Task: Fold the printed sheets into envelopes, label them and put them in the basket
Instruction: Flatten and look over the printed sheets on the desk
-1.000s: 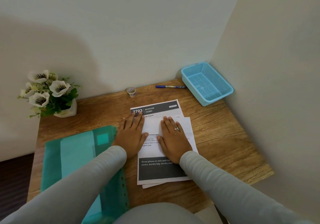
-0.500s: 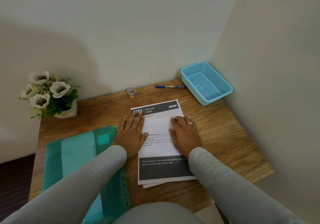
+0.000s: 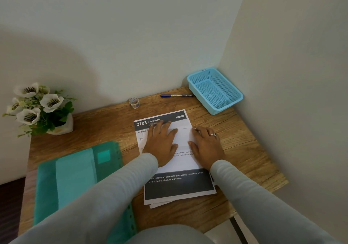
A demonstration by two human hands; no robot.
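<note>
A stack of printed sheets (image 3: 178, 185) lies in the middle of the frame on a wooden table (image 3: 244, 159). The top sheet shows a dark header band with "2703" and "BEDROOM" at its upper end and a dark block with white text at its lower end. The corner of another sheet peeks out beneath it at the bottom. Both hands rest on the top sheet's pale middle part, apart from each other with bare paper between them. The left hand (image 3: 162, 144) lies palm down with straight, slightly spread fingers whose tips reach the header band. The right hand (image 3: 206, 145) lies palm down along the sheet's right edge, its fingers relaxed and pointing toward the upper left, with a ring (image 3: 213, 134) on one finger. Neither hand grips anything. Whether the paper between them is creased is too blurred to tell. Grey sleeves (image 3: 105, 193) run from the bottom of the frame to both wrists. A light blue mesh basket (image 3: 199, 94) sits in the corner of the table at the upper right, holding nothing, well apart from the sheets. A blue pen (image 3: 176, 95) lies just left of it by the wall, and a small tape roll (image 3: 134, 102) stands further left. A green plastic folder (image 3: 75, 177) lies at the lower left, and a white pot of white flowers (image 3: 40, 110) stands at the far left.
</note>
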